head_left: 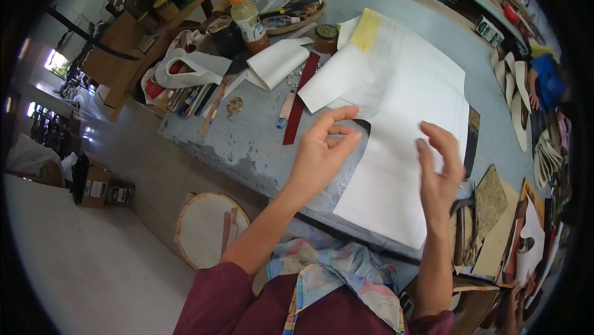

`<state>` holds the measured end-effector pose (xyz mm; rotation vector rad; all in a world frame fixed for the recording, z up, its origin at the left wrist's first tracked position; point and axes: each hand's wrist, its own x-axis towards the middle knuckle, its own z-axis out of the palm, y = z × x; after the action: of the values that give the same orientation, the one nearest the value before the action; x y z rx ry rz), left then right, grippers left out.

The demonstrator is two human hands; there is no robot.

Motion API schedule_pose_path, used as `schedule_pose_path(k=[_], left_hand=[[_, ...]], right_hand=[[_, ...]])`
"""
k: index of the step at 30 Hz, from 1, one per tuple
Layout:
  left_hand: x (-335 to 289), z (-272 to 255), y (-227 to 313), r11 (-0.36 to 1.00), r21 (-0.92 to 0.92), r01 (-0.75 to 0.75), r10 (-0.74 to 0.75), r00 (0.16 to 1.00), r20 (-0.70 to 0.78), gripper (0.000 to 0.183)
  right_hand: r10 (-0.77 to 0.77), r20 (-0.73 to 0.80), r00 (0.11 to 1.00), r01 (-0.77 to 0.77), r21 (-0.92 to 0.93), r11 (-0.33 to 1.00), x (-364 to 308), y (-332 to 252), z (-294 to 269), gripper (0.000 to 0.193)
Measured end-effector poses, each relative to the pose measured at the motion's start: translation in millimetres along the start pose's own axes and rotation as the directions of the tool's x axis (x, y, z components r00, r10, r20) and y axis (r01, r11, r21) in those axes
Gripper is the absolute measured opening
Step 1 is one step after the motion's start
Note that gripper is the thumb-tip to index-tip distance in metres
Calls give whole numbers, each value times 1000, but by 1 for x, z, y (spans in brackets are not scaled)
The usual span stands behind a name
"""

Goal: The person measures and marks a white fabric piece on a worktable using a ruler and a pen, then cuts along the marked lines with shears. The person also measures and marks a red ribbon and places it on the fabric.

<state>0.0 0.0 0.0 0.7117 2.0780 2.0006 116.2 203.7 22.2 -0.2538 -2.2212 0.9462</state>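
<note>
A large white sheet (396,174) lies over the grey worktable (257,168) and reaches its front edge. Its far left part is curled over, and a yellow patch (366,30) shows near its far end. My left hand (325,149) hovers by the sheet's left edge, fingers curved and apart, holding nothing I can see. Above the sheet's right side is my right hand (442,171), also with bent, spread fingers and nothing visible in them. Left of the sheet lie a dark red strip (301,100) and a small tool with a blue end (285,111).
Farther left are a rolled white piece (278,63), a bottle with an orange cap (249,24), a jar (326,38), a round tray of tools (309,10) and several pens (190,100). Sheet scraps (492,193) lie at the right. A round stool (207,227) stands below left.
</note>
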Motion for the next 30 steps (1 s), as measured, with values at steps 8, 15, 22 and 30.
schedule_pose_path(k=[8,15,22,30], left_hand=[[77,-27,-110,528,847,-68,226,972,-63,67],[118,-39,-118,472,878,-82,230,973,-33,32],[117,-62,-108,697,699,-160,347,928,-135,24],[120,-79,-109,658,752,41,86,988,-129,41]], right_hand=[[193,274,942,9,-595,803,-2,90,52,58],[262,281,923,21,-719,695,-8,91,54,64],[293,257,921,1,-754,657,-3,98,48,66],[251,253,934,39,-772,634,-6,100,54,71]])
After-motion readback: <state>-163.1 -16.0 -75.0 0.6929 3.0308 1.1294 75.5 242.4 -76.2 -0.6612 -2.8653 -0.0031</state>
